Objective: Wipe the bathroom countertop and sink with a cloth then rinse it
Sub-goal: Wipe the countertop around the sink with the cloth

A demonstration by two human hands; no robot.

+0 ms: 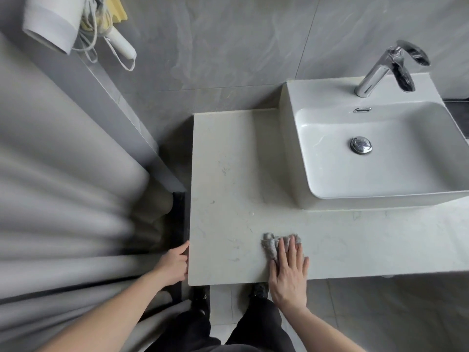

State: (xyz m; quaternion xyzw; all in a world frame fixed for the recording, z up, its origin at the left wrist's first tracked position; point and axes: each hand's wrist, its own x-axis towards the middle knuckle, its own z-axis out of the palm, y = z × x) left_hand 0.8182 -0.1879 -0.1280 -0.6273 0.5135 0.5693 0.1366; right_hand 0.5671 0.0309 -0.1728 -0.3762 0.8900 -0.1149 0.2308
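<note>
Cloth (275, 243) grey, mottled. Countertop (228, 174) pale cream, faintly veined. Sink (380, 161) white; faucet (380, 69) chrome. Wall tiles (228, 47) grey marbled.

Setting: home bathroom, shown by white basin (375, 158), chrome tap (378, 72), pale countertop (228, 179), grey wall tiles (228, 47).
</note>
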